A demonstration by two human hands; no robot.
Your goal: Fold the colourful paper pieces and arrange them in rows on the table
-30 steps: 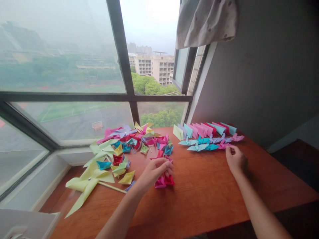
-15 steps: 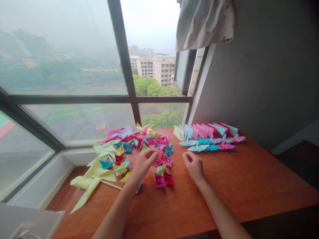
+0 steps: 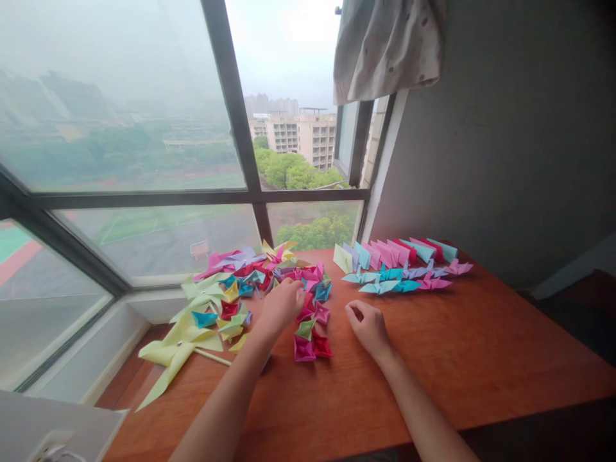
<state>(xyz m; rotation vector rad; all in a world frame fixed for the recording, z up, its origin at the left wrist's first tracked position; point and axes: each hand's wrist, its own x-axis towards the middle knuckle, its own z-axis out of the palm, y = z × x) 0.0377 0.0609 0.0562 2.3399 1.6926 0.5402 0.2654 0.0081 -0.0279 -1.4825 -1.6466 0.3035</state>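
Note:
My left hand (image 3: 283, 303) reaches over the pile of folded paper, its fingers bent downward and closed; whatever the fingertips touch is hidden. Just right of it sit small pink folded-paper pieces (image 3: 321, 313), with a green one (image 3: 305, 330) nearer me. Closer still, a magenta paper piece (image 3: 304, 350) and a red one (image 3: 322, 345) stand side by side. My right hand (image 3: 368, 326) rests low over the table, thumb and fingers curled together with nothing visible in them. Beyond it are folded paper cranes (image 3: 380, 286) in blue and pink.
A large pale yellow paper pinwheel (image 3: 179, 351) lies at the left on the wooden table (image 3: 462, 366). More pinwheels (image 3: 235, 258) are behind the pile. A row of upright folded papers (image 3: 392, 253) stands behind the cranes. The window frame (image 3: 192, 197) borders the table's far side.
My left hand has turned fingers-down and lowered toward the paper pile. My right hand stays curled in nearly the same place. The view has shifted slightly.

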